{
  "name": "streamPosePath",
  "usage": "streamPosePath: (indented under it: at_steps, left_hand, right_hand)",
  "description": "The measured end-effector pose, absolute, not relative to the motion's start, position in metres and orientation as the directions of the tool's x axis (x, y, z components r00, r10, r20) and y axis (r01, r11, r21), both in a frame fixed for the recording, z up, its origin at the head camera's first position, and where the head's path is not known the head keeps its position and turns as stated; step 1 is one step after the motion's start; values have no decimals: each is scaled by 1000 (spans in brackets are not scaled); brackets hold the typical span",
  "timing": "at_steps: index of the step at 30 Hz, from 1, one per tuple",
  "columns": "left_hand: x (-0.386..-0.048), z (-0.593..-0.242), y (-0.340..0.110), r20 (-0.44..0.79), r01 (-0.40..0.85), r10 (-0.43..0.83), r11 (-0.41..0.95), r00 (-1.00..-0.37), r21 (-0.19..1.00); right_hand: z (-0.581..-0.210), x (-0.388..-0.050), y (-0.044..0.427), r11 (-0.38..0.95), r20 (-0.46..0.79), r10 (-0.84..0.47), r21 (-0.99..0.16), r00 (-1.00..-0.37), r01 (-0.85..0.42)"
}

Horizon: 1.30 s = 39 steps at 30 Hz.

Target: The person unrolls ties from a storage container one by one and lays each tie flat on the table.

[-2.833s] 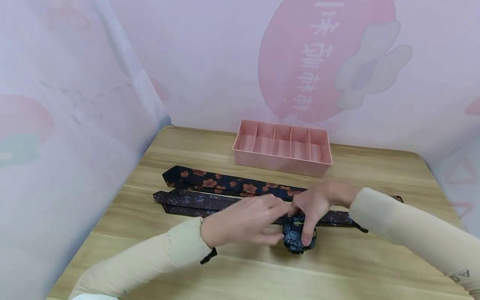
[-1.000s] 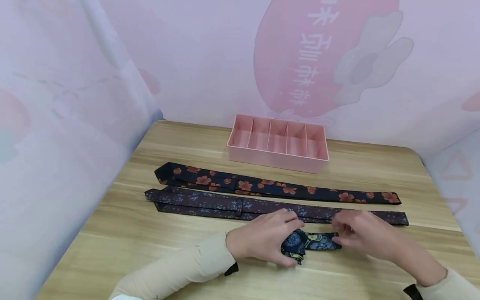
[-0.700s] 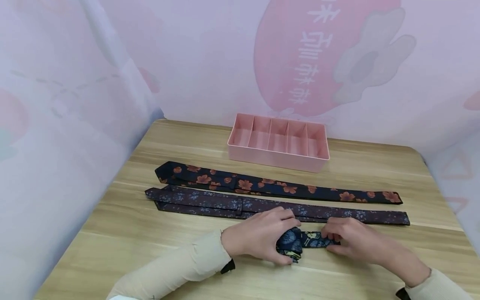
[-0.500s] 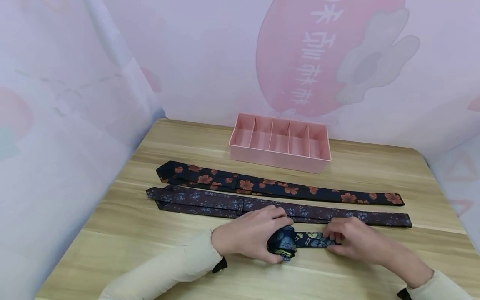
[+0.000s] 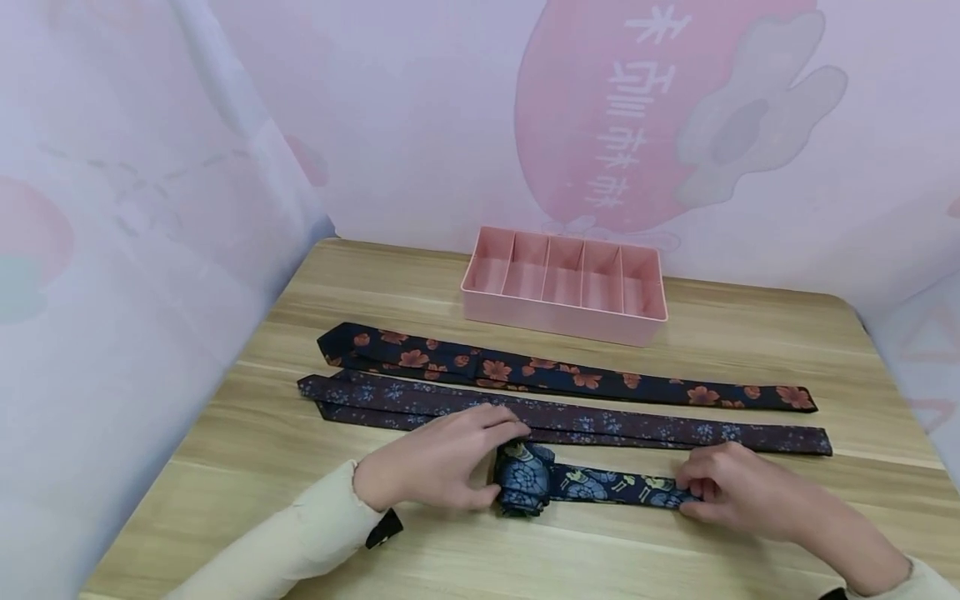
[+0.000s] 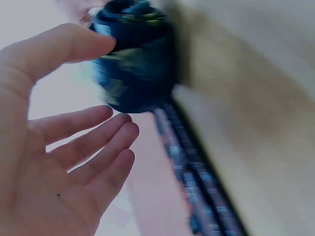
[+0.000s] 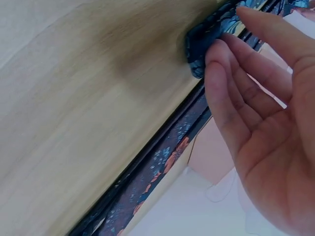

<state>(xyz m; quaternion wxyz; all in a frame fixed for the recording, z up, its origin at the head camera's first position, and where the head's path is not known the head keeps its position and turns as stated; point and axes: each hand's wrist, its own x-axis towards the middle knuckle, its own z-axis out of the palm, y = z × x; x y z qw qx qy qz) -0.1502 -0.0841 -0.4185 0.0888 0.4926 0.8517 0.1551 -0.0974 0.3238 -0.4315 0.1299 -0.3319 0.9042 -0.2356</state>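
A dark blue necktie (image 5: 588, 483) with blue and yellow patterns lies on the table, partly rolled. Its upright roll (image 5: 524, 479) is at the left end, and a flat tail runs right. My left hand (image 5: 442, 458) rests loosely at the roll's left side; in the left wrist view the thumb touches the roll and the relaxed fingers (image 6: 98, 157) lie by its edge. With thumb and fingers, my right hand (image 5: 750, 492) pinches the tail's end; the right wrist view shows this pointed tip (image 7: 199, 46) sticking out past the fingers.
Behind the hands lie two more neckties, flat and side by side: a purple one with small blue flowers (image 5: 622, 429) and a dark one with orange flowers (image 5: 551, 373). A pink divided box (image 5: 562, 312) stands at the table's back, before a printed curtain.
Earlier both hands were together at the roll. Since then the right hand has taken the tail's end and moved right, while the left hand and roll shifted left; more tail lies between them.
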Motion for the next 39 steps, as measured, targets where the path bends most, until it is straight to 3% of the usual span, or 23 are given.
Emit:
streamPosePath:
  at_steps: [5, 8, 11, 17, 31, 35, 39]
  left_hand:
    - [-134, -405, -61, 131, 896, 916, 327, -378, 301]
    - [-122, -408, -38, 205, 950, 937, 246, -284, 191]
    - [-116, -416, -23, 229, 966, 939, 250, -257, 61]
    - [-115, -421, -34, 177, 922, 912, 384, -371, -47]
    - [-111, -422, -118, 223, 750, 717, 616, -661, 242]
    - [-113, -422, -123, 238, 738, 699, 627, -675, 250]
    - [-111, -415, -104, 285, 809, 757, 541, -587, 229]
  right_hand:
    - [-428, -100, 320, 669, -99, -669, -513, -737, -538]
    - [-425, -101, 317, 699, -149, -652, -499, -744, -512]
    - [-425, -102, 315, 707, -169, -645, -501, -745, -499]
    - [-429, -105, 313, 677, -131, -666, -521, -735, -520]
    - [-433, -101, 337, 661, -66, -668, -510, -742, -550]
    - [-433, -101, 345, 661, -84, -671, -517, -737, -543]
    - [-432, -102, 346, 669, -112, -669, -521, -735, -530]
